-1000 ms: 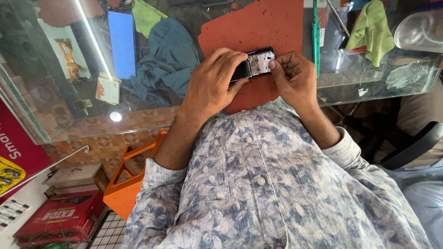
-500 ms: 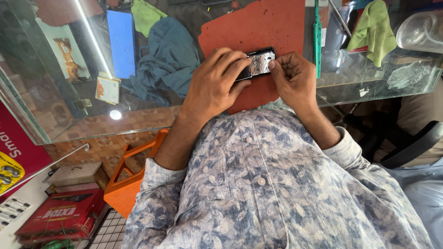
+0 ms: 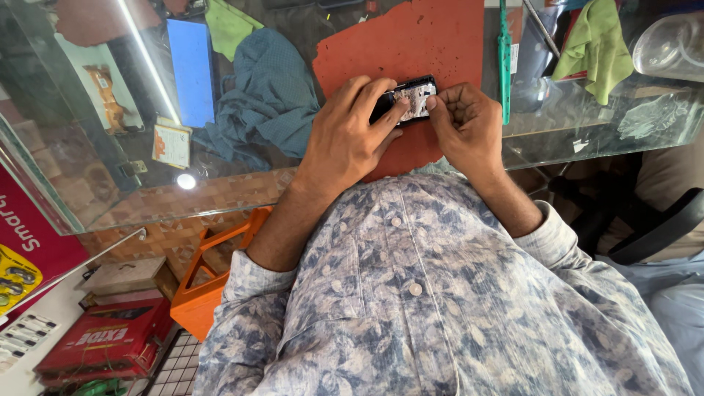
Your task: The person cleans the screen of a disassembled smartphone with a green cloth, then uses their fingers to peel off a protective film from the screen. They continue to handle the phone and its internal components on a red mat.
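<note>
Your left hand [image 3: 345,136] grips an opened phone [image 3: 408,99] on the orange mat [image 3: 411,44]; your right hand [image 3: 462,125] pinches at its exposed insides, repair unfinished.

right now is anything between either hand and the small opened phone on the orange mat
Nothing visible. The left hand grips the small black opened phone directly and the right hand's fingertips touch its other end, over the orange mat.

Orange-red mat [image 3: 411,44]; teal cloth [image 3: 268,103]; green rag [image 3: 598,44]; blue-grey floral shirt [image 3: 440,308].
</note>
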